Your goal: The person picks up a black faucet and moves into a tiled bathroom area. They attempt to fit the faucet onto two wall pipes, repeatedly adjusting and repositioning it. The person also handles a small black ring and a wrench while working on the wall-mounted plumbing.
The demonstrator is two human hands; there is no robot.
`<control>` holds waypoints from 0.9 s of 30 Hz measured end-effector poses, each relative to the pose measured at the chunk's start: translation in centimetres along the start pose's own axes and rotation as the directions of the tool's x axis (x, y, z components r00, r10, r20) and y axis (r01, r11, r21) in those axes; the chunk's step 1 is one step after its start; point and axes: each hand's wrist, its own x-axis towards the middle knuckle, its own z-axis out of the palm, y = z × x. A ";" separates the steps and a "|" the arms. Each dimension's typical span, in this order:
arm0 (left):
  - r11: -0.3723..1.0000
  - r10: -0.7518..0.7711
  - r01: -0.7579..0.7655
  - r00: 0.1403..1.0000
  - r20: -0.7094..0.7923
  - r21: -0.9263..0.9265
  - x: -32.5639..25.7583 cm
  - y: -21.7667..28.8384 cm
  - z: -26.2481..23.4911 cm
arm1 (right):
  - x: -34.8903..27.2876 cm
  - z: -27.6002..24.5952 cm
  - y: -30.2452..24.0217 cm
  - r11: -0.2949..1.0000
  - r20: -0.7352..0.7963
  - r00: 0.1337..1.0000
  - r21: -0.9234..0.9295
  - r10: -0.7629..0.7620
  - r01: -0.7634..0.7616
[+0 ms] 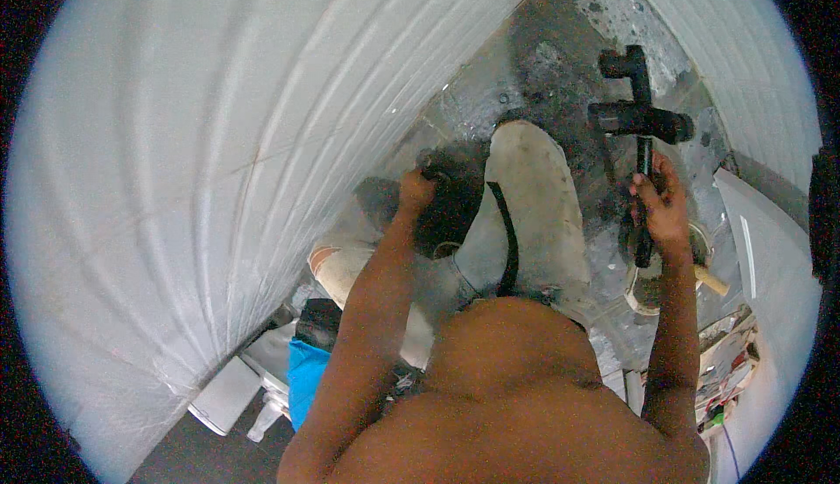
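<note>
My right hand (661, 204) is closed around the slim black tube of a black pipe assembly (643, 119). The assembly stands roughly upright in the picture, with thick branching fittings at its far end and the tube running down past my fingers. On the left, my left hand (418, 191) is low beside my bent leg, its fingers curled at a small dark round thing (430, 169). Dark shade around it hides what that thing is. My knee in pale, stained trousers (534, 195) is between the two hands.
Ribbed white wall panels (262, 134) rise on the left, and another white wall (735, 55) on the right. A bucket (646, 296) and a light wooden handle (712, 281) are by my right forearm. Blue cloth (306, 379) and a white box (227, 394) lie behind on the left.
</note>
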 end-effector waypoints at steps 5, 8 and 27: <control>0.997 0.059 -0.062 0.996 -0.071 -0.038 -0.3 -3.5 3.1 | -2.8 -0.3 0.5 0.988 -0.016 0.999 0.148 0.045 -0.042; 0.986 0.075 -0.092 0.990 -0.118 -0.141 -2.1 -2.2 1.6 | -3.5 0.1 0.7 0.983 0.021 0.990 0.113 0.142 -0.143; -0.205 0.230 -0.195 0.943 -0.241 -0.959 -17.6 4.8 -15.8 | -4.8 15.1 2.1 0.843 0.715 0.697 -0.406 0.053 0.353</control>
